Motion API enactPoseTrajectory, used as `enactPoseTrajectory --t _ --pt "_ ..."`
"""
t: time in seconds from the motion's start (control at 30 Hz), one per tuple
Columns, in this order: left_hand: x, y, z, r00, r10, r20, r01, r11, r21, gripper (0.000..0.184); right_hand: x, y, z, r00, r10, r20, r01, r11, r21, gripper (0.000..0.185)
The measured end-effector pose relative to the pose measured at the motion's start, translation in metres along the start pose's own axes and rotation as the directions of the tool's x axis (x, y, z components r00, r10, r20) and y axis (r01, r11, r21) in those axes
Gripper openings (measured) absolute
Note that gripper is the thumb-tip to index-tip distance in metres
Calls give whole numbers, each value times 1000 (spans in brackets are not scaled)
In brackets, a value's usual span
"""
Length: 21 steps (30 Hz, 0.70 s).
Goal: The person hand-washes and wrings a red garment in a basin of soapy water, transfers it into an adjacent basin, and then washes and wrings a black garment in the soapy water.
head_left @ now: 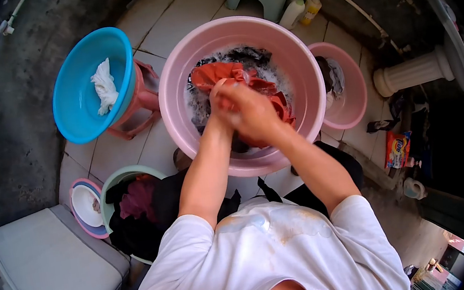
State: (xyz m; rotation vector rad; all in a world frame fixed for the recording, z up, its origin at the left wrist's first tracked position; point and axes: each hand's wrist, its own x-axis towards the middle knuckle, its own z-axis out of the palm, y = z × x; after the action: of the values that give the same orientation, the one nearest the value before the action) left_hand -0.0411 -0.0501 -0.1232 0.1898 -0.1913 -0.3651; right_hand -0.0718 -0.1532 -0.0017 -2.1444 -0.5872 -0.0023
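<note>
Both hands are together over a large pink basin (172, 103), closed on a wet red cloth (211, 73). My left hand (220, 104) is at the left, pressed against my right hand (250, 108), which partly covers it. Folds of the red cloth show between and around the fingers and spread to the right. Beneath it, dark cloth (253, 55) lies in foamy water. Both hands are slightly blurred.
At the left, a blue basin (76, 77) with a white cloth rests on a pinkish stool (145, 95). A green tub (114, 179) of dark clothes sits lower left. At the right are a smaller pink basin (355, 86), a white pedestal (414, 70) and a detergent bag (397, 149).
</note>
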Motion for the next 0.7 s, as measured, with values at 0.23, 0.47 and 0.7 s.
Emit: enactPoseTrajectory --t 0.23,0.47,0.7 --pt "12 -22 32 770 26 -637 14 998 58 39 2 15 -11 992 101 -75 -108 989 -99 44" --pt "26 -25 96 679 344 -649 -25 894 448 16 14 75 -41 951 265 -155 -230 950 212 48" --pt "34 -21 78 848 433 -307 10 564 825 28 23 33 -91 941 297 163 -334 895 295 77"
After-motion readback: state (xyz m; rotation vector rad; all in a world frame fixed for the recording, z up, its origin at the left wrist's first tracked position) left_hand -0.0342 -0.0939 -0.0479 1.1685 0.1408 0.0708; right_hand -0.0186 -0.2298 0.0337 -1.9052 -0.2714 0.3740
